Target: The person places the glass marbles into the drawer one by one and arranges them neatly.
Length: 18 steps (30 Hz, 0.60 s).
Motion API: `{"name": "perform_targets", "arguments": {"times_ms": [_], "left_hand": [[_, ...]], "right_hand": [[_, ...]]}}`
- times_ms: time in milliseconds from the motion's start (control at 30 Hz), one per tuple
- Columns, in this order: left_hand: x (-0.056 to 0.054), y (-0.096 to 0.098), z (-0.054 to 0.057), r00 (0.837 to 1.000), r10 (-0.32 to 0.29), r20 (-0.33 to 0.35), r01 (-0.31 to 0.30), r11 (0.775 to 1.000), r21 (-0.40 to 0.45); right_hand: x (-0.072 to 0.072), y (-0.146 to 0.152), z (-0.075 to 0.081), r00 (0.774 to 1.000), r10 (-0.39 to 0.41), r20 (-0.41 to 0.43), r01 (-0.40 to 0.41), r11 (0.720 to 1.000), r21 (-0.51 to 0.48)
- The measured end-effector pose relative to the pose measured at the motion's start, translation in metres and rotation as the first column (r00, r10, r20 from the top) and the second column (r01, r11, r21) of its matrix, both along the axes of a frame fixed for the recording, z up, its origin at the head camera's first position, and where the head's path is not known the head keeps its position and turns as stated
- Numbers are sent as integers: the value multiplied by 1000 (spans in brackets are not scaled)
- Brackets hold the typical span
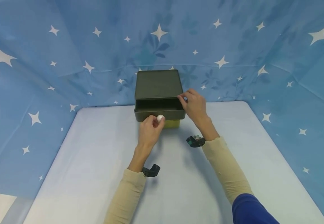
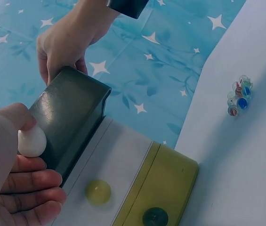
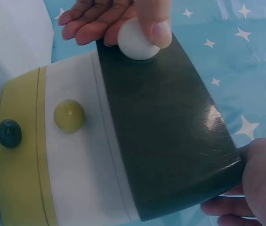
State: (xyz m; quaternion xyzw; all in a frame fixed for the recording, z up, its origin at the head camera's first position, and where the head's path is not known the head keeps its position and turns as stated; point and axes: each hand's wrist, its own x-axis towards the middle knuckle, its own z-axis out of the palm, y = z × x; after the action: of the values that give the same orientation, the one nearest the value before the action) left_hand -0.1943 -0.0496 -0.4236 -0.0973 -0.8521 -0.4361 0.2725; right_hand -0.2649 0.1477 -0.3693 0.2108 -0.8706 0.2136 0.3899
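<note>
A small drawer cabinet (image 1: 158,84) stands at the table's back, its dark green top drawer (image 1: 176,114) pulled out toward me. My left hand (image 1: 149,132) pinches the round white knob (image 2: 32,142) of that drawer between thumb and fingers. At the drawer's right side, my right hand (image 1: 195,105) grips the cabinet's front corner, with some fingers on the outer side (image 3: 229,206). Whether these fingers hold the drawer's wall or the frame is partly hidden. What lies deep in the drawer cannot be seen.
Below are a white drawer (image 3: 88,174) with a yellow knob (image 3: 69,116) and a yellow drawer (image 3: 20,179) with a dark green knob (image 3: 9,133). Several glass marbles (image 2: 240,96) lie on the white table (image 1: 94,174), right of the cabinet. A starry blue curtain (image 1: 67,77) hangs behind.
</note>
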Motion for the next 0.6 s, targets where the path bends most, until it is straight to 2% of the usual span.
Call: {"name": "perform_targets", "arguments": {"times_ms": [300, 600], "left_hand": [[7, -5, -3, 999, 20, 42, -20, 1000, -14], [12, -2, -4, 999, 22, 35, -21, 999, -28]], "right_hand": [[-1, -4, 4, 996, 11, 85, -12, 1000, 9], [-2, 0, 5, 995, 9, 95, -10, 1000, 4]]}}
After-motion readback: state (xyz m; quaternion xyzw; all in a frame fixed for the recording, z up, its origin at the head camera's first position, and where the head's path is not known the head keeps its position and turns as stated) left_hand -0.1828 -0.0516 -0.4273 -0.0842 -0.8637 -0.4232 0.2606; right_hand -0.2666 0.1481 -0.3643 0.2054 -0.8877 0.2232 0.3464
